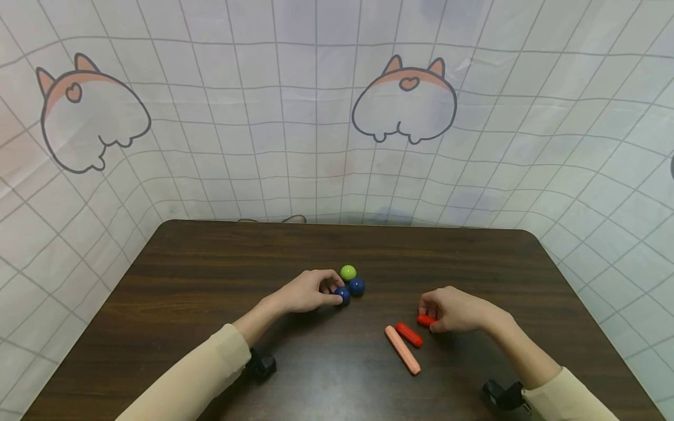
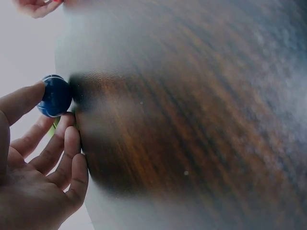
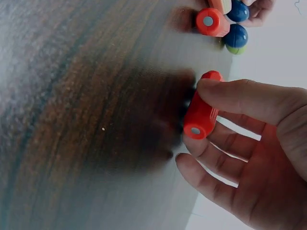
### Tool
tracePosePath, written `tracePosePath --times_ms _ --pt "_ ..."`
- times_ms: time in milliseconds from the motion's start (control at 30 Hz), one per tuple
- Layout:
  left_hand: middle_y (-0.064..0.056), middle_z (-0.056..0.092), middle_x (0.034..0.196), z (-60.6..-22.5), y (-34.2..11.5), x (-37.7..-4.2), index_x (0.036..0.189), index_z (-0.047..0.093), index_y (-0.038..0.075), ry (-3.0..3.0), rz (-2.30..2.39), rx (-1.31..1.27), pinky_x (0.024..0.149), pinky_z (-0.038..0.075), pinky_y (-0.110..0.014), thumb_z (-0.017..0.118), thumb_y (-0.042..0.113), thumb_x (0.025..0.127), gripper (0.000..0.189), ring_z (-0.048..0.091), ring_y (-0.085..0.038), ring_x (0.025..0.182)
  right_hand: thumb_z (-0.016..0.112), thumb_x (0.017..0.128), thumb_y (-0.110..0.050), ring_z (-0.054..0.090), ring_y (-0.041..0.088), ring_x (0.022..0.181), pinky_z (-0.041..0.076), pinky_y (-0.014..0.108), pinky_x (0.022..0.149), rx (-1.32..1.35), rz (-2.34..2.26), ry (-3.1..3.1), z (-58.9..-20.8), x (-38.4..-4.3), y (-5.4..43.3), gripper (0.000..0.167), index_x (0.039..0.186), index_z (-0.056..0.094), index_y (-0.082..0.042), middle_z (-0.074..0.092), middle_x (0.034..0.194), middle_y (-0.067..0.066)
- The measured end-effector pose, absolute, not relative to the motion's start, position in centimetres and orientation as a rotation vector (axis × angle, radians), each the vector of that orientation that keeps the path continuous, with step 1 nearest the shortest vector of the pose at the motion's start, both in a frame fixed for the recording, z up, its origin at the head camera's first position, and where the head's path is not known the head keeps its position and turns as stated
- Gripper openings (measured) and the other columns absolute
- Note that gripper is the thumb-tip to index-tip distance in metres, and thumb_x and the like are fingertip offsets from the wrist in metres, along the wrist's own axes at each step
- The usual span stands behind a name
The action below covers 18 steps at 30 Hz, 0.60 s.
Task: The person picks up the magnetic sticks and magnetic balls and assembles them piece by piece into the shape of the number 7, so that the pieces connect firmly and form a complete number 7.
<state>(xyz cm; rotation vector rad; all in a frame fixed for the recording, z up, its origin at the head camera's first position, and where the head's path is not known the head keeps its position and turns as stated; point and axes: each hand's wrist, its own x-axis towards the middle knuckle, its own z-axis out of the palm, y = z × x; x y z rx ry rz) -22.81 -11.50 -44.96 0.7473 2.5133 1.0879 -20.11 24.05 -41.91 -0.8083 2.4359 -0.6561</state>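
Near the middle of the table, my left hand [image 1: 308, 290] holds a blue ball [image 1: 343, 294] between thumb and fingers. In the left wrist view the thumb lies against that blue ball [image 2: 56, 97], and the fingertips sit just below it. A second blue ball [image 1: 357, 286] and a green ball [image 1: 348, 272] are close beside it. Farther right, my right hand [image 1: 459, 310] pinches a short red stick [image 1: 426, 320]. The right wrist view shows the thumb on the red stick [image 3: 204, 108], with fingers behind it. Another red stick [image 1: 409, 334] lies to its left.
A longer pink stick [image 1: 402, 351] lies next to the loose red stick. The dark wooden table [image 1: 237, 245] has rounded far corners. Behind it hangs a white gridded curtain [image 1: 253, 117]. Dark cameras are strapped to both wrists.
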Motion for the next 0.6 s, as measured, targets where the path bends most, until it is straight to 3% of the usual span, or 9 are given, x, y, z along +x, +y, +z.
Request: tracePosePath --times_ms 600 --pt "0.003 0.064 0.099 -44.87 -11.43 -22.71 0.116 0.067 0.011 2.507 1.097 0.74 0.081 0.05 -0.033 0.073 0.021 0.098 0.022 0.058 -0.013 0.091 0.074 0.091 -0.003 0.051 0.01 0.069 0.044 0.029 0.062 -0.875 -0.693 2.472 -41.91 -20.3 24.19 0.017 0.101 0.063 -0.011 0.055 0.082 -0.004"
